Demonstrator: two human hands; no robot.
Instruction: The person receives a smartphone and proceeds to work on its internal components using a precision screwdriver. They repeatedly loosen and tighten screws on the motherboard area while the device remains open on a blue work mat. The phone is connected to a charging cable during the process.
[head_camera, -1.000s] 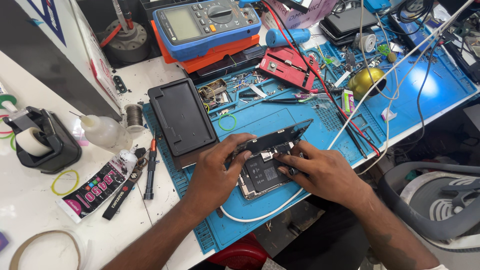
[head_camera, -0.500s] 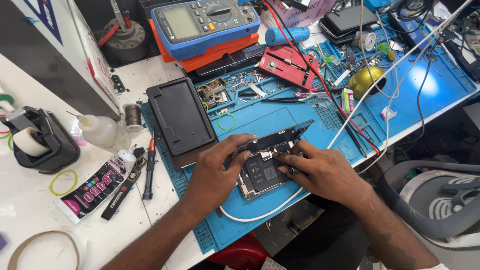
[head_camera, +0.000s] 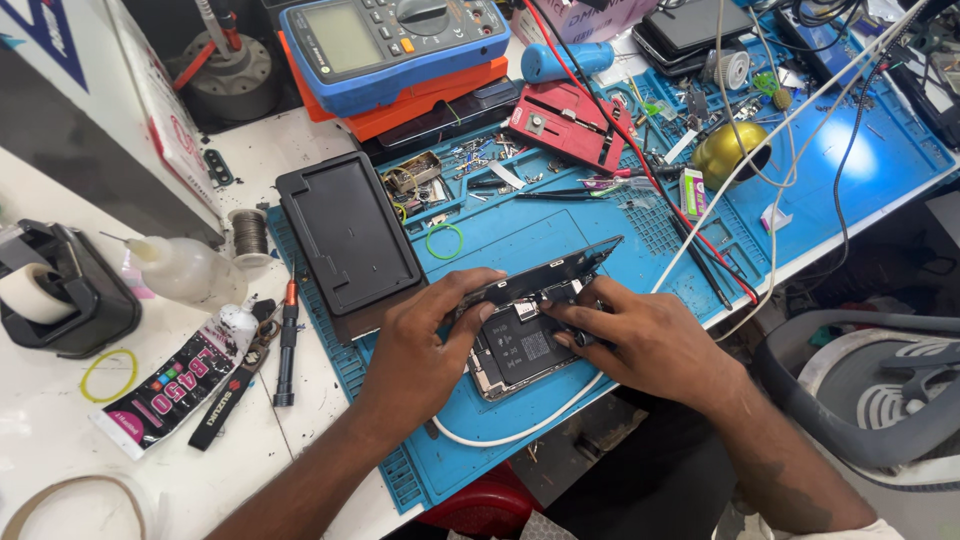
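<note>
Hands meet over an opened phone lying near the front edge of the blue work mat. The left hand curls its fingers and thumb onto the raised screen panel, pinching its near edge so the panel stands tilted above the phone body. The right hand rests on the phone's right side, fingers partly bent, fingertips pressing on the exposed insides.

The mat covers the right part of a white tabletop; one white cable curves out from beneath the phone toward the front edge. One black rectangular mould sits at the mat's left edge. Off the mat to the left lie one small screwdriver, one squeeze tube of glue, one clear dropper bottle and one tape dispenser. At the back edge stands one blue multimeter, with one red jig beside it.
</note>
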